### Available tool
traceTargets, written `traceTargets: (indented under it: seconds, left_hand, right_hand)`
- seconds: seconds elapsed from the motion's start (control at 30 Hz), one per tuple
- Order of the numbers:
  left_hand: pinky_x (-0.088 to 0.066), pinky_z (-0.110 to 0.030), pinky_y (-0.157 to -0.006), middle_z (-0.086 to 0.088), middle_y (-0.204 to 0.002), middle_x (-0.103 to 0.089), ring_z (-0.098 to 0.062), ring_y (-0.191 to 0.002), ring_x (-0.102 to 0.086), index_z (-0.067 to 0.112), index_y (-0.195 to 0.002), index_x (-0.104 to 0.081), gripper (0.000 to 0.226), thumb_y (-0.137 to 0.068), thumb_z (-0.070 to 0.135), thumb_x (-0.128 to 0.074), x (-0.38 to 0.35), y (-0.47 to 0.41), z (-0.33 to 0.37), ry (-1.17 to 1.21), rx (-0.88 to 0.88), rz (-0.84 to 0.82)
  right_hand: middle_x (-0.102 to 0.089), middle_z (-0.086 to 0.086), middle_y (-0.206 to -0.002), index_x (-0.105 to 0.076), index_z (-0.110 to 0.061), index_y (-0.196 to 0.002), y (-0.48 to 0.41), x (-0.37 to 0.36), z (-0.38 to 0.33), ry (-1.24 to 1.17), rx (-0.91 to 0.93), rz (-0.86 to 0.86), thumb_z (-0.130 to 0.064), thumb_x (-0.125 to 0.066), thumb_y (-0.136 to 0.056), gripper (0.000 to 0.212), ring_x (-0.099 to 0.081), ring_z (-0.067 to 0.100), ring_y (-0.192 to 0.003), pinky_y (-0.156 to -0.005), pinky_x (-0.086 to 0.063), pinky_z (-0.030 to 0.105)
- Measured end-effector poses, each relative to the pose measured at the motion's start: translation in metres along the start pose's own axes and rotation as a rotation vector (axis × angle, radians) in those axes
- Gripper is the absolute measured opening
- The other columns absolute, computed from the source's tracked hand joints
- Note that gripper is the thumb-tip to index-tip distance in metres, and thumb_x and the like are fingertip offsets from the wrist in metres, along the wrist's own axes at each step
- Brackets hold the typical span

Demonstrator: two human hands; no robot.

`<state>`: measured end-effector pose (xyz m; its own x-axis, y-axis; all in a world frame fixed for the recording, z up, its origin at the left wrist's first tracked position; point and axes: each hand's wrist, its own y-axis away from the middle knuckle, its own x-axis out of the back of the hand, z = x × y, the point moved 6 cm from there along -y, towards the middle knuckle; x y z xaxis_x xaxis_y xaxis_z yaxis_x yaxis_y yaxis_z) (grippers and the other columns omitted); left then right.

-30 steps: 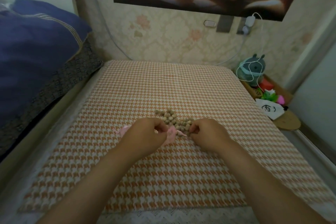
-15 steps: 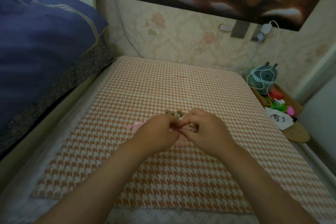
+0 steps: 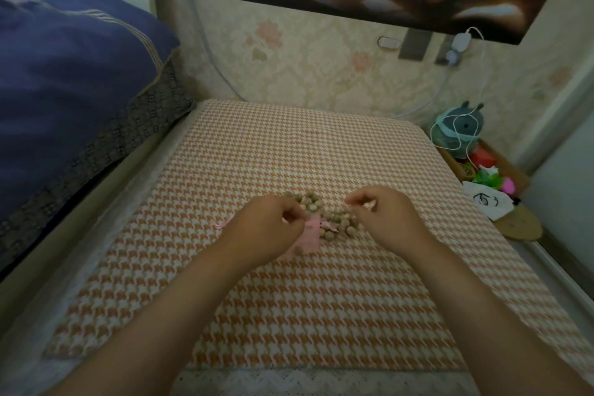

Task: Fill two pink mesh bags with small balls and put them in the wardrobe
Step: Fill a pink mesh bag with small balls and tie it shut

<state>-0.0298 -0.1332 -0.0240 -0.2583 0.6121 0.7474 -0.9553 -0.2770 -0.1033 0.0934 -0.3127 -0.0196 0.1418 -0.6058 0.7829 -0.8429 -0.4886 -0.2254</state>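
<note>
A heap of several small tan balls [image 3: 334, 219] lies on the orange houndstooth mat [image 3: 289, 151]. A pink mesh bag [image 3: 310, 235] lies just in front of the heap, with one ball showing inside it near its lower end. My left hand [image 3: 266, 228] pinches the bag's upper edge. My right hand [image 3: 382, 215] hovers to the right of the heap with thumb and fingers pinched together; whether a ball sits in the pinch I cannot tell. A pink drawstring end [image 3: 223, 223] pokes out left of my left hand.
A blue quilt [image 3: 64, 80] is piled on the left beside the mat. At the right edge stands a wooden tray [image 3: 514, 170] with a teal toy [image 3: 459, 128], a white cable and colourful bits. The wallpapered wall rises behind the mat.
My two hands met over the bag half a second ago. Now my right hand has pulled away to the right of the heap, while my left hand stays on the bag.
</note>
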Motion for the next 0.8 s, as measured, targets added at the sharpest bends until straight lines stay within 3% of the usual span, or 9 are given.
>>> traceTargets:
  seconds: [0.13,0.2,0.3,0.33,0.4,0.5,0.67,0.73,0.8]
  left_hand:
    - [-0.050,-0.018,-0.061,0.021,-0.087,-0.065,-0.004,-0.073,-0.063,0.032,-0.089,-0.072,0.011,-0.090,0.029,-0.061,-0.002,0.000,-0.002,0.009,0.004,0.000]
    - [-0.040,-0.008,-0.061,0.019,-0.091,-0.066,0.001,-0.083,-0.060,0.028,-0.094,-0.073,0.011,-0.090,0.028,-0.062,-0.005,0.001,0.000,0.013,-0.002,-0.005]
    - [-0.034,-0.005,-0.053,0.009,-0.099,-0.071,-0.006,-0.103,-0.064,0.025,-0.097,-0.072,0.012,-0.091,0.028,-0.063,-0.004,0.001,0.002,0.031,-0.011,0.012]
    - [-0.034,-0.005,-0.049,0.006,-0.098,-0.072,0.002,-0.101,-0.062,0.025,-0.099,-0.072,0.013,-0.091,0.028,-0.063,-0.004,0.002,0.003,0.035,-0.016,0.013]
    - [-0.034,-0.005,-0.046,0.006,-0.094,-0.072,0.025,-0.077,-0.054,0.024,-0.101,-0.072,0.013,-0.092,0.027,-0.062,-0.005,0.003,0.005,0.044,-0.031,0.000]
    - [-0.036,-0.004,-0.047,0.021,-0.071,-0.059,0.016,-0.050,-0.052,0.025,-0.104,-0.071,0.015,-0.091,0.025,-0.063,-0.006,0.003,0.008,0.067,-0.035,-0.009]
    - [-0.042,-0.008,-0.057,0.020,-0.085,-0.065,0.010,-0.063,-0.057,0.029,-0.106,-0.071,0.018,-0.090,0.027,-0.062,-0.006,0.003,0.007,0.067,-0.037,-0.031]
    - [-0.046,-0.013,-0.063,0.018,-0.096,-0.066,0.006,-0.075,-0.060,0.030,-0.110,-0.070,0.022,-0.090,0.028,-0.061,-0.007,0.002,0.005,0.056,-0.044,-0.053]
    - [-0.043,-0.011,-0.060,0.017,-0.094,-0.065,0.004,-0.075,-0.060,0.029,-0.110,-0.069,0.023,-0.090,0.027,-0.059,-0.007,0.000,0.004,0.054,-0.051,-0.066]
  right_hand:
    - [-0.069,-0.016,-0.094,-0.072,-0.038,-0.091,0.009,-0.028,0.020,0.266,-0.078,-0.197,-0.031,-0.069,-0.086,0.009,-0.064,0.008,-0.090,-0.078,-0.057,0.034]
    - [-0.069,-0.014,-0.094,-0.071,-0.037,-0.096,0.010,-0.034,0.017,0.350,-0.057,-0.199,-0.035,-0.068,-0.086,0.011,-0.063,0.009,-0.088,-0.068,-0.051,0.028]
    - [-0.070,-0.011,-0.097,-0.070,-0.034,-0.106,0.009,-0.042,0.010,0.443,-0.035,-0.168,-0.038,-0.066,-0.089,0.018,-0.063,0.014,-0.088,-0.063,-0.040,0.026]
    - [-0.070,-0.010,-0.099,-0.070,-0.033,-0.107,0.009,-0.044,0.008,0.456,-0.026,-0.153,-0.037,-0.064,-0.090,0.018,-0.064,0.015,-0.090,-0.064,-0.040,0.027]
    - [-0.071,-0.009,-0.104,-0.071,-0.033,-0.109,0.007,-0.046,0.008,0.464,-0.020,-0.128,-0.034,-0.061,-0.093,0.019,-0.065,0.016,-0.096,-0.069,-0.044,0.028]
    - [-0.071,-0.008,-0.107,-0.071,-0.033,-0.108,0.007,-0.046,0.011,0.451,-0.029,-0.121,-0.034,-0.060,-0.092,0.019,-0.065,0.018,-0.102,-0.077,-0.047,0.030]
    - [-0.071,-0.015,-0.089,-0.073,-0.034,-0.092,0.006,-0.025,0.002,0.180,-0.053,0.002,-0.036,-0.068,-0.085,0.009,-0.066,0.005,-0.085,-0.073,-0.053,0.029]
    - [-0.071,-0.018,-0.085,-0.073,-0.034,-0.091,0.007,-0.009,-0.018,-0.038,0.020,0.102,-0.032,-0.073,-0.083,0.008,-0.059,-0.003,-0.066,-0.067,-0.053,0.026]
    - [-0.071,-0.021,-0.086,-0.072,-0.036,-0.091,0.013,-0.003,-0.044,-0.191,0.127,0.089,-0.028,-0.075,-0.084,0.011,-0.052,0.000,-0.053,-0.057,-0.050,0.024]
